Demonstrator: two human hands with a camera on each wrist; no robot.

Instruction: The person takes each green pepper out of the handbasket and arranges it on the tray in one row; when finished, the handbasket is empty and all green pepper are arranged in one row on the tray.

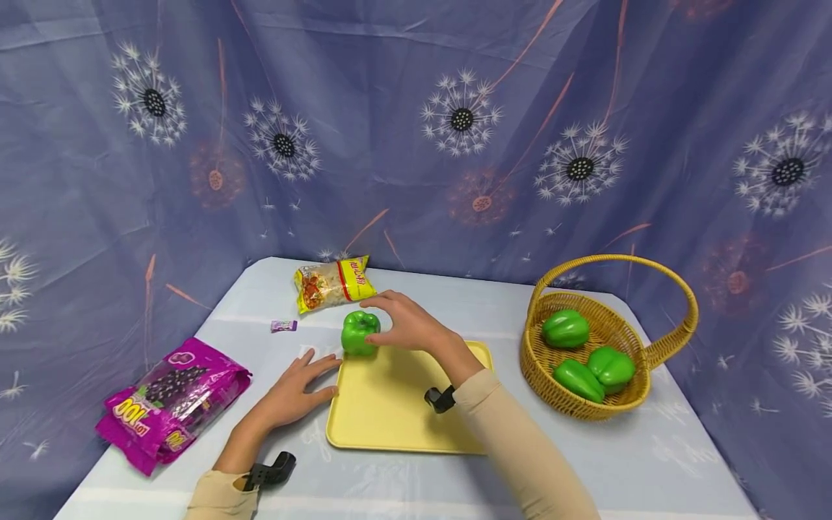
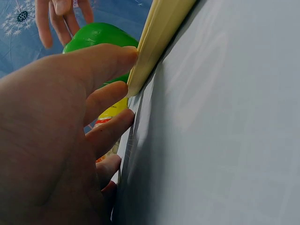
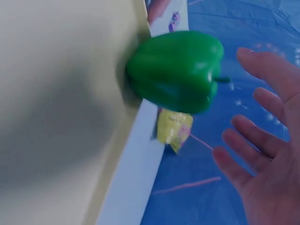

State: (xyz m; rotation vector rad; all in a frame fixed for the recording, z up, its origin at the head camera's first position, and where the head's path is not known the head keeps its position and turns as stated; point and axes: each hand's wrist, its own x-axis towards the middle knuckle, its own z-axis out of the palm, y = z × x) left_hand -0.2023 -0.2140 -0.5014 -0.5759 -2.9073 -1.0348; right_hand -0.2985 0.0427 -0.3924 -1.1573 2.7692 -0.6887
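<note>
A green bell pepper (image 1: 360, 334) stands stem up on the far left corner of the yellow tray (image 1: 390, 404). Above and to the right of it is my right hand (image 1: 409, 323), its fingers spread; the right wrist view shows a gap between that hand (image 3: 267, 140) and the pepper (image 3: 176, 70). My left hand (image 1: 295, 390) lies at the tray's left edge with fingers extended. In the left wrist view, the thumb of this hand (image 2: 61, 108) meets the tray's rim (image 2: 152, 42).
At the right stands a wicker basket (image 1: 529, 357) with a tall handle, holding three green peppers (image 1: 567, 328). A yellow snack bag (image 1: 331, 283) lies behind the tray. Left of it are a small purple packet (image 1: 283, 326) and a large purple bag (image 1: 175, 404).
</note>
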